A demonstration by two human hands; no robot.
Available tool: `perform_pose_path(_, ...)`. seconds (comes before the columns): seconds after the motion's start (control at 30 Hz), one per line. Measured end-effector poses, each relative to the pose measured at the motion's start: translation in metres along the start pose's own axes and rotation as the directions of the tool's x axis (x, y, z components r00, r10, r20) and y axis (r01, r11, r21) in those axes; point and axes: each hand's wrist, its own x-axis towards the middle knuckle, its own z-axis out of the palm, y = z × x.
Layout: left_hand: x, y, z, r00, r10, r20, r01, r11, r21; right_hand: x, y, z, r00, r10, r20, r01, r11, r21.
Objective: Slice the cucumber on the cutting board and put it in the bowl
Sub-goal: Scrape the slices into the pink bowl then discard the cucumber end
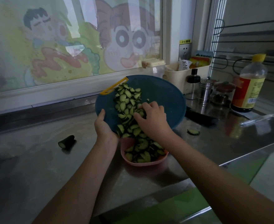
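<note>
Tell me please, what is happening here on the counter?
A person tilts a round blue cutting board with the left hand over a pink bowl. The right hand pushes cucumber slices down into it. Many slices are already inside; a cucumber end and one stray slice lie on the counter.

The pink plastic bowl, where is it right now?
In the head view, the pink plastic bowl sits on the steel counter near centre, just below the lower edge of the tilted round blue cutting board, between the person's forearms, already holding cucumber slices.
</note>
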Motion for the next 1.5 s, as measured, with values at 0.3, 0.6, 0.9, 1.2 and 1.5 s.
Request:
perform_pose_path(0.3, 0.0, -0.005, 0.002, 1.0, 0.004, 0.015, -0.003, 0.999, -0.042, -0.034, 0.008, 0.007, 0.998, -0.011, -0.056, 0.012, 1.0, 0.016)
perform_pose_path(0.6, 0.0, -0.008, 0.004, 1.0, 0.009, 0.005, -0.009, 1.0, -0.018, -0.056, 0.009, 0.012, 0.996, -0.028, -0.082, 0.031, 0.999, 0.031)
perform_pose_path(0.9, -0.001, -0.008, 0.003, 0.999, -0.022, 0.029, 0.023, 0.999, -0.023, -0.068, 0.002, 0.011, 0.995, -0.096, -0.036, 0.098, 0.993, 0.066)
perform_pose_path(1.2, 0.0, -0.01, 0.004, 0.998, -0.047, 0.042, 0.049, 0.998, -0.043, 0.03, -0.012, -0.022, 0.993, -0.116, -0.004, 0.114, 0.966, 0.232)
perform_pose_path(1.5, 0.001, -0.01, 0.009, 0.988, -0.1, 0.119, 0.101, 0.995, -0.005, 0.142, -0.019, -0.008, 0.947, -0.163, 0.277, 0.187, 0.98, -0.062)
